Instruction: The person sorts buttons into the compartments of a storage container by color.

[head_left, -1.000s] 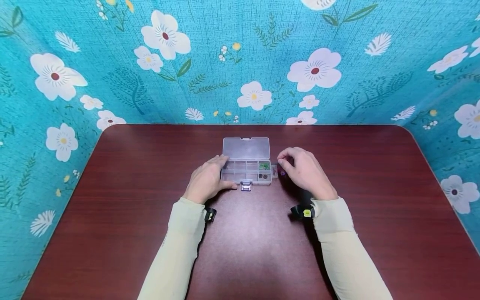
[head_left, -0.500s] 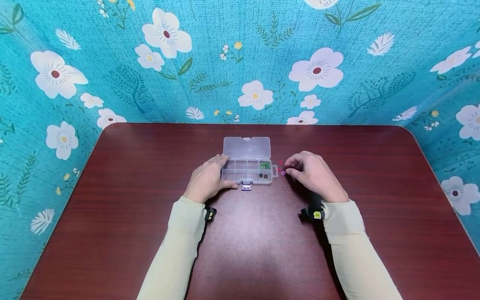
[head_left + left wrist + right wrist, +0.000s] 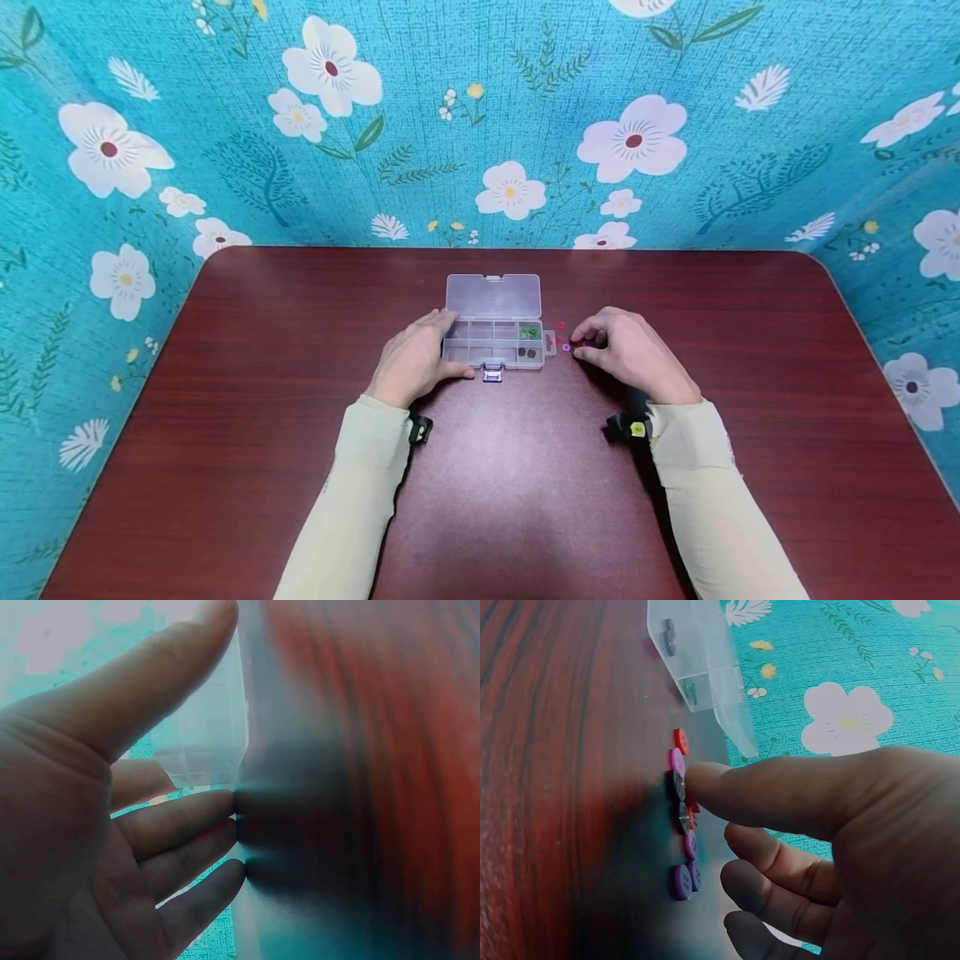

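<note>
A left hand (image 3: 415, 354) is gripping a box (image 3: 504, 333) while a right hand (image 3: 618, 346) is poising over loose buttons (image 3: 682, 883)

The box is standing open on the dark red table (image 3: 495, 500), in front of the blue flowered cloth (image 3: 420, 200). Its clear lid (image 3: 492, 296) is lying back on the far side, and its latch (image 3: 492, 374) is jutting from the near edge. Two rows of compartments are showing. At the right end, green buttons (image 3: 531, 332) are sitting in the far row and dark buttons (image 3: 532, 353) in the near one. A hanging tab (image 3: 550, 342) is sticking out on the right.

The left hand is holding the box by its left end, the thumb lying along the near edge and the fingers bracketing the far corner.

The loose buttons are lying on the table, just right of the tab and under the right hand. In the right wrist view a red button (image 3: 680, 741) is lying nearest the box, then a pink button (image 3: 677, 760), grey buttons (image 3: 683, 817) and purple buttons (image 3: 691, 845). The right thumb's tip is meeting the pink and grey ones, or almost; whether thumb and forefinger are pinching any, I cannot tell. The other three fingers are bending loosely.

Pale sleeves (image 3: 360, 483) are covering both forearms.
</note>
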The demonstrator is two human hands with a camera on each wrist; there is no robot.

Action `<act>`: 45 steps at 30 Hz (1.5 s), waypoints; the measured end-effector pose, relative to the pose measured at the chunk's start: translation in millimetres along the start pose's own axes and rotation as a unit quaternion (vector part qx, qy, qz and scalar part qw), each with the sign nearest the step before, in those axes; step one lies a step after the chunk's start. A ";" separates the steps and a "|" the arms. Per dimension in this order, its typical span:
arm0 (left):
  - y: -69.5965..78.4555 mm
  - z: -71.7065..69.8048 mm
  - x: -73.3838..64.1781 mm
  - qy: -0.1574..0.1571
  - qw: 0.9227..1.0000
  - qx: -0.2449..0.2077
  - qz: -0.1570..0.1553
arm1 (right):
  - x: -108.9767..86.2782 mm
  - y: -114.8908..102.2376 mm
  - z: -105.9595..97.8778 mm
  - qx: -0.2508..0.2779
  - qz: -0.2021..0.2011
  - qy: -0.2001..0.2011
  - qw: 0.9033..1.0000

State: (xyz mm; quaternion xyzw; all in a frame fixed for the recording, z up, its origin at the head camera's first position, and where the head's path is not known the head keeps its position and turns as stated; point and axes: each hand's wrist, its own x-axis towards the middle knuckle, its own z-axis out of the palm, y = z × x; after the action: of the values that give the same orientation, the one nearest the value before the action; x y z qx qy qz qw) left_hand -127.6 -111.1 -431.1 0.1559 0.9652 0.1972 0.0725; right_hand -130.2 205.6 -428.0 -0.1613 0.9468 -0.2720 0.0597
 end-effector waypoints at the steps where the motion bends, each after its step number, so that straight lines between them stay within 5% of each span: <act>1: 0.0 0.1 -0.1 0.000 1.000 0.000 -0.001 | 0.0 0.3 0.4 -0.001 0.001 -0.003 1.000; 45: 0.9 -1.0 0.9 -0.013 1.000 0.002 -0.011 | 0.8 1.5 8.6 -0.023 0.015 0.015 1.000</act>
State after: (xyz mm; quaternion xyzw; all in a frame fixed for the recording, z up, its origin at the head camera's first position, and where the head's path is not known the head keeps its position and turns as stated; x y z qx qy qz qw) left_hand -128.4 -110.3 -429.9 0.1484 0.9662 0.1922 0.0869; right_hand -129.7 202.3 -436.1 -0.1441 0.9560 -0.2514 0.0461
